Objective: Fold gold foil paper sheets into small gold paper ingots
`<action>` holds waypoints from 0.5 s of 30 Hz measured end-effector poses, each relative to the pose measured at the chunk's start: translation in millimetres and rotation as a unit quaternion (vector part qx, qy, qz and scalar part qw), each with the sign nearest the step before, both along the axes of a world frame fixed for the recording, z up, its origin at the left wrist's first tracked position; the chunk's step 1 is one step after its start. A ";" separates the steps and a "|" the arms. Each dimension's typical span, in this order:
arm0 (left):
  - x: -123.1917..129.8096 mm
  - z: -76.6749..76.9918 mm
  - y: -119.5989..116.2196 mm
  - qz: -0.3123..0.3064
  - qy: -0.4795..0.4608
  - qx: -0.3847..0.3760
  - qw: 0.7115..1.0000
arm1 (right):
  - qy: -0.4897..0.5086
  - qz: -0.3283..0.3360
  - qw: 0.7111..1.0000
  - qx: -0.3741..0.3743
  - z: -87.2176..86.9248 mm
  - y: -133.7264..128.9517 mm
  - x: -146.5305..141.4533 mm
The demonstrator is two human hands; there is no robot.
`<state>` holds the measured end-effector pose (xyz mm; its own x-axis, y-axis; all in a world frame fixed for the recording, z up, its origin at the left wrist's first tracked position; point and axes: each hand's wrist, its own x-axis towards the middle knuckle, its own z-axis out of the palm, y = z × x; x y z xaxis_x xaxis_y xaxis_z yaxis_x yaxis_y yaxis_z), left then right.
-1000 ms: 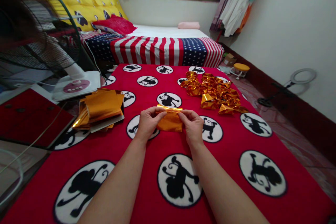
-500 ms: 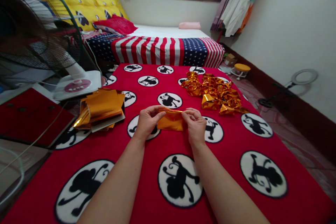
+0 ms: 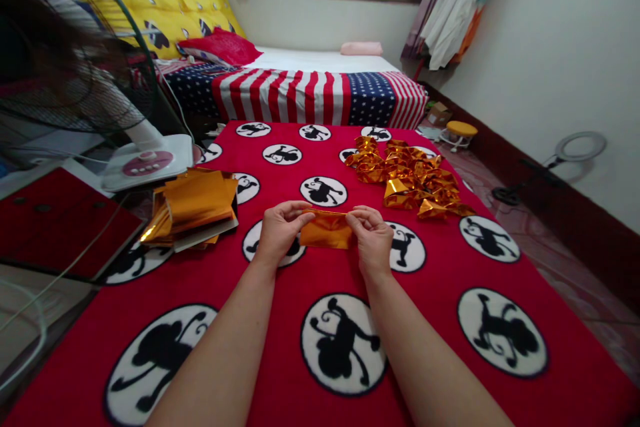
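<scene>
At left, wind from the fan (image 3: 135,127) could scatter the stack of gold papers (image 3: 197,200). Our left hand (image 3: 281,230) pinches one end of the gold sheet (image 3: 326,231) over the red cloth (image 3: 280,347), our right hand (image 3: 373,235) pinches the other; unequal pulling may crease it crookedly. Farther right lie the folded pieces (image 3: 420,177).

Single head view: close above red cloth (image 3: 280,360), facing forward-down over hands (image 3: 277,232).

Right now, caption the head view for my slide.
Left hand and right hand pinch a rectangular, orange-gold foil sheet over a red, monkey-patterned cloth.
</scene>
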<state>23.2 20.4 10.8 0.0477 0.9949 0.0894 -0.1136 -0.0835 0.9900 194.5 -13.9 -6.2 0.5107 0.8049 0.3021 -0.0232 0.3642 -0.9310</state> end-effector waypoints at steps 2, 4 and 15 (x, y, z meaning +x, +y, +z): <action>0.1 0.4 -0.2 0.011 0.009 0.000 1.000 | -0.001 0.000 1.000 -0.002 0.6 -0.2 -0.2; 0.2 1.1 -0.4 0.019 0.017 0.001 1.000 | -0.008 -0.002 1.000 -0.003 1.2 -0.6 -0.4; -2.6 -2.8 2.4 0.040 0.052 0.036 0.997 | -0.062 -0.013 0.998 -0.028 6.7 -5.6 0.0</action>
<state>20.6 22.7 8.1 -0.0195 0.9869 0.1602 -0.0007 -0.1602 0.9871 194.5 -19.5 0.5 0.4935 0.8091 0.3190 0.1021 0.3104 -0.9451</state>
